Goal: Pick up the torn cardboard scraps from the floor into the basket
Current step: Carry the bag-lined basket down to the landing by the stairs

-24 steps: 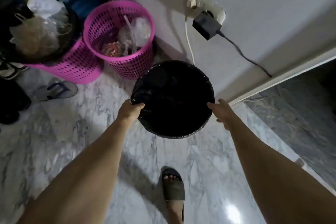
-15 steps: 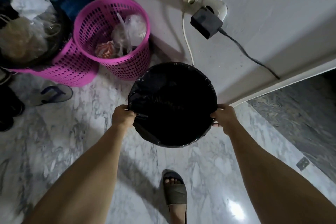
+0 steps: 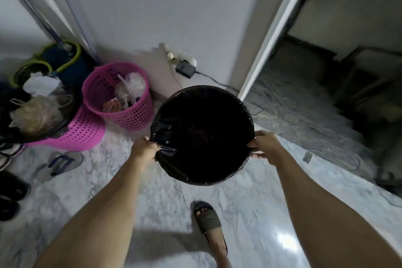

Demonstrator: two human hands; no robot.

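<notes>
A round basket lined with a black plastic bag is held above the marble floor, in front of me. My left hand grips its left rim, fingers curled over the bag's edge. My right hand grips the right rim, thumb under the edge. The inside of the basket is dark and I cannot make out any contents. No cardboard scraps show on the floor in this view.
Two pink mesh baskets with bags of rubbish stand at the left by the wall. Sandals and dark shoes lie at the far left. A wall socket with a black adapter is behind the basket. A doorway opens on the right. My sandalled foot is below.
Both hands closed on the rim and the black-lined basket has come up off the floor. My view has pulled back and tilted up, showing the doorway.
</notes>
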